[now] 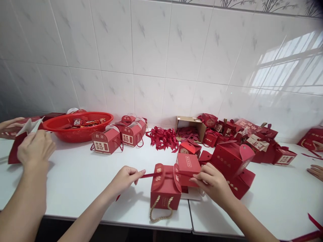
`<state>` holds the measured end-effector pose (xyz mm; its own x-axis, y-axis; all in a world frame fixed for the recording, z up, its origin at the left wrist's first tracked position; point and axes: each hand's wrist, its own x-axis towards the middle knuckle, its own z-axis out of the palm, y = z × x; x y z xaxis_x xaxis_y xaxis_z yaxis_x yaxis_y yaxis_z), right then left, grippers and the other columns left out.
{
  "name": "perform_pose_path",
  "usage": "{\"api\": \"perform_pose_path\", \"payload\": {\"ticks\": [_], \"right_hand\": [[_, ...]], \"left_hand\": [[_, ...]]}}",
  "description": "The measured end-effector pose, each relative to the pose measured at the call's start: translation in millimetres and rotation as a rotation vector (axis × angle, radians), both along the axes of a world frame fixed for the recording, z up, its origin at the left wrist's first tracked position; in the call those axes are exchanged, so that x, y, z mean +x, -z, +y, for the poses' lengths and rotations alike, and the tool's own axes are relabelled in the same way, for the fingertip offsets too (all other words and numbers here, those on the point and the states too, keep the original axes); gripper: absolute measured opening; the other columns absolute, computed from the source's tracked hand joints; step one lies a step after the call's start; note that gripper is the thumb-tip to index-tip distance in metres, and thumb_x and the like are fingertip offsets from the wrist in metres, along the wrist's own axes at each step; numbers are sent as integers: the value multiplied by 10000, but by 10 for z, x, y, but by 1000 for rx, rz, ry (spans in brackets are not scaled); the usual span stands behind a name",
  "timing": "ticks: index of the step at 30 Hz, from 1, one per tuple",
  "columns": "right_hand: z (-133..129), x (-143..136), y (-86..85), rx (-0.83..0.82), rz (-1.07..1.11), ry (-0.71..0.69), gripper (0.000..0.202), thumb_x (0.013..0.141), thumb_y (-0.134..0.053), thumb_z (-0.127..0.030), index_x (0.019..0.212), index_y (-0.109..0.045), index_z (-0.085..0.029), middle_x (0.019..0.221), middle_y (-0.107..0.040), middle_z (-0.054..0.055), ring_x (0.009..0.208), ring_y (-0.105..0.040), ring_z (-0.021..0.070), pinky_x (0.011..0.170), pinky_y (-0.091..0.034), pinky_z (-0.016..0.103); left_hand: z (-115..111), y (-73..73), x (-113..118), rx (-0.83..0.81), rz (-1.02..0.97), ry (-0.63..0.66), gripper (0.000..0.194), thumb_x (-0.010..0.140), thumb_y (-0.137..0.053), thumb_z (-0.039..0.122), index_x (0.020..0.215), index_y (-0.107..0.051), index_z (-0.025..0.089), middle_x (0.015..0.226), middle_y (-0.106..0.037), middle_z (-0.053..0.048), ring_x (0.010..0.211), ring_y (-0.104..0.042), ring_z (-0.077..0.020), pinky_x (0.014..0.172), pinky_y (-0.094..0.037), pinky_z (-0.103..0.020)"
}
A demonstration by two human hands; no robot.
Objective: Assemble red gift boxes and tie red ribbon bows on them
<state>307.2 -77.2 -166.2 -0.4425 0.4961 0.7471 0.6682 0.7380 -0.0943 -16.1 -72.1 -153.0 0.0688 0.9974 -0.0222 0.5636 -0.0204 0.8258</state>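
A red gift box stands near the front edge of the white table, its twisted cord handle hanging down in front. Across its top runs a dark red ribbon, looped between the two top flaps. My left hand pinches the ribbon left of the box, and a loose tail dangles below the fingers. On the other side, my right hand pinches the opposite end, partly hiding it. Just behind is another red box.
A red plastic basket of wrapped sweets stands left of small red boxes. Loose ribbons and a cardboard box lie by the wall. More red boxes crowd the right. Other people's hands work at left; another hand shows right.
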Motion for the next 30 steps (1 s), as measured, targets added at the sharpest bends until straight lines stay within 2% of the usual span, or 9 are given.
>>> {"api": "perform_pose_path", "payload": {"ticks": [4,6,8,10,12,17,21,25,30], "right_hand": [[-29,-105,203,94,-128,44,293,892,-537,-163,601,-570,-171,619,-537,24,607,-425,142,544,-354,262],[-56,-144,257,69,-127,56,254,907,-511,-180,674,-612,-173,685,-576,39,641,-480,153,575,-390,268],[-112,-152,248,51,-74,123,170,907,-528,-273,884,-660,-169,899,-628,99,808,-562,211,689,-444,320],[-206,-140,175,20,10,220,312,874,-569,-390,1077,-624,-160,1097,-596,158,971,-565,279,789,-445,384],[-320,-140,65,-136,73,226,312,874,-555,-429,1033,-623,-169,1027,-617,136,897,-589,253,754,-445,356],[-457,-296,-59,-824,98,35,481,956,-346,-456,636,-582,-184,586,-551,15,541,-487,132,526,-320,256],[-405,-458,134,-1163,574,-15,576,910,-310,-613,840,-656,-158,473,-490,-15,422,-415,105,449,-288,233],[-413,-596,285,-1497,1281,-199,613,816,-492,-658,1063,-639,-117,395,-382,-98,292,-165,22,357,-110,193],[-420,-771,192,-1601,1684,-218,534,801,-588,-594,1030,-642,-115,387,-391,-111,256,-215,-7,335,-110,157]], "left_hand": [[-4,217,43,-12,39,4,585,717,-514,664,386,-412,193,402,-261,54,421,-267,-106,488,-225,-251],[-7,257,36,40,34,-22,537,735,-495,652,462,-494,189,455,-400,26,473,-400,-143,524,-304,-254],[-39,247,5,166,24,-138,453,768,-459,618,651,-574,196,683,-576,-26,717,-547,-214,655,-389,-270],[-122,206,-29,307,15,-289,398,796,-430,584,775,-567,211,877,-609,-53,925,-548,-249,783,-400,-291],[-251,161,-38,316,13,-310,399,824,-402,573,742,-565,219,800,-604,-36,854,-562,-242,768,-404,-292],[-494,169,70,-56,1,84,402,848,-460,546,691,-674,244,631,-621,-9,665,-575,-228,655,-402,-274],[-403,261,153,-24,-275,19,383,825,-521,568,975,-712,272,674,-633,-5,651,-562,-185,649,-431,-256],[-289,243,279,-33,-750,-145,552,810,-567,559,1292,-536,291,783,-627,7,565,-501,-109,503,-436,-210],[-278,151,538,26,-938,-151,511,715,-734,443,1162,-661,208,1105,-687,-84,966,-632,-198,757,-544,-247]]}}
